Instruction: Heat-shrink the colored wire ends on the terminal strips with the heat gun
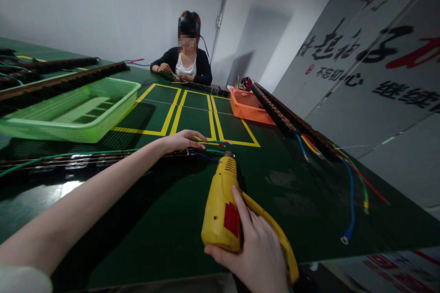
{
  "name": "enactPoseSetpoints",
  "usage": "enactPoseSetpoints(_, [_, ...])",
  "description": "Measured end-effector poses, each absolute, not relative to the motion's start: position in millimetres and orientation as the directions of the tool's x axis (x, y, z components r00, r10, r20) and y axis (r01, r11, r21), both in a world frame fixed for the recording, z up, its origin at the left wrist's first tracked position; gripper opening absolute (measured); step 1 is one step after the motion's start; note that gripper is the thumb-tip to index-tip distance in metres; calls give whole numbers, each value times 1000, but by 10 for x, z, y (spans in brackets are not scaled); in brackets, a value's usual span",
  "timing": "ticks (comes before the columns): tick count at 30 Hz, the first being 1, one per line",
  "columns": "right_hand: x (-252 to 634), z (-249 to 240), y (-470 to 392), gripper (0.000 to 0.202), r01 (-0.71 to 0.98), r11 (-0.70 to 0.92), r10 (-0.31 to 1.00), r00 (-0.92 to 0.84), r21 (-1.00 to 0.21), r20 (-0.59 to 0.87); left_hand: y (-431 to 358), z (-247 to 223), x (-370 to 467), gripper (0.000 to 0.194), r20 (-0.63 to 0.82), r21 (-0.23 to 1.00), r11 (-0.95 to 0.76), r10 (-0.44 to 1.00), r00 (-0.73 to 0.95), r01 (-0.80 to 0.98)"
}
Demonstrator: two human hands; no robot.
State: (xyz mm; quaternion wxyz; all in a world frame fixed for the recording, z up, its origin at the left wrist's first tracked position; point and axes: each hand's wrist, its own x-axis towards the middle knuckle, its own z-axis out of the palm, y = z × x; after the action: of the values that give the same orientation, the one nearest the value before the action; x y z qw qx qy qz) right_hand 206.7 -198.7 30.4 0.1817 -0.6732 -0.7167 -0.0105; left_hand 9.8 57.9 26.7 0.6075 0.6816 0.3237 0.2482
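My right hand (pixel 259 242) is wrapped round a yellow heat gun (pixel 220 206) with a red label. Its metal nozzle points away from me, close to the ends of the wires. My left hand (pixel 184 141) reaches across from the left, fingers closed on green wires (pixel 215 141) whose tips show small red ends. Just below them, a blue wire (pixel 208 157) runs toward the nozzle. These wires come from a long dark bar-shaped wiring assembly (pixel 106 160) lying across the table under my left forearm. My left fingertips are partly hidden by the hand.
On the green table (pixel 165 247), a green basket (pixel 92 130) stands left and an orange basket (pixel 252 112) far right. Long dark assemblies (pixel 275 105) with lugged cables (pixel 350 201) lie along the right edge; others (pixel 62 80) lie left. A person (pixel 187 62) sits opposite, hands on small parts.
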Motion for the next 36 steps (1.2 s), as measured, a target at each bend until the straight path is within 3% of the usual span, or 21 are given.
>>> enactPoseSetpoints(10, [2088, 265, -2002, 107, 987, 52, 950, -1, -154, 311, 557, 296, 103, 46, -82, 992, -8, 734, 674, 128])
enactPoseSetpoints(16, [1805, 260, -1992, 115, 986, 93, 934, -38, -140, 355, 562, 300, 109, 47, -76, 990, -21, 742, 666, 137])
enactPoseSetpoints(25, [1541, 326, -1934, 120, 956, 203, 937, -127, -211, 325, 563, 288, 108, 47, -48, 993, -41, 739, 672, 115])
enactPoseSetpoints(30, [1577, 343, -1934, 127, 940, 224, 957, -162, -259, 239, 567, 286, 100, 47, -46, 993, -39, 732, 680, 109])
enactPoseSetpoints(36, [1714, 324, -1940, 120, 934, 256, 956, -207, -248, 207, 524, 323, 104, 45, -46, 988, -66, 736, 676, 139])
